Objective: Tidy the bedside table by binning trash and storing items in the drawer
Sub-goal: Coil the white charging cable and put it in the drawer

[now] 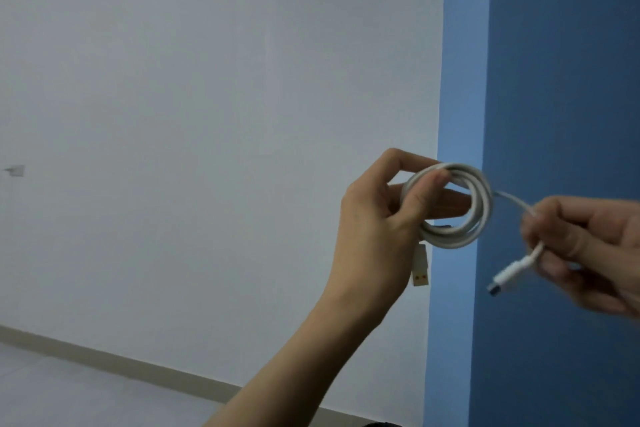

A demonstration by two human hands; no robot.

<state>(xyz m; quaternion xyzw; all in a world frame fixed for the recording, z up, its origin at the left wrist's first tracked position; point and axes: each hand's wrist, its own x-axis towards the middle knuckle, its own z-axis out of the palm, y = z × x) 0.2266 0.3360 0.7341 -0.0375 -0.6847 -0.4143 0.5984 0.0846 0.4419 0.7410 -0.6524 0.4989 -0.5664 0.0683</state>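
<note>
Big white wall (pixel 207 80) ahead, blue wall (pixel 554 62) to the right, a strip of skirting (pixel 138 364) low down. No bedside table or drawer is in view.

Both hands are up in front of the walls, working 1 white cable (pixel 446 240). The left hand (pixel 377 218) grips the wound coil, thumb pressing the loops from the front and a finger running through the ring, which stands upright and faces the camera. The right hand (pixel 588 250) sits just right of the coil and a touch lower, fingers curled round the loose tail (pixel 516 199).

Here's the relation that matters: the tail leaves the coil's right edge and runs right and down into the right hand, so the free end lies on the right hand's side while the left only holds the ring steady.

Below the right hand's fingers the small plug (pixel 504 276) dangles down-left. The flat USB plug (pixel 420 272) hangs straight down beside the left palm.

Looks like a short stretch remains to wind before storing.
</note>
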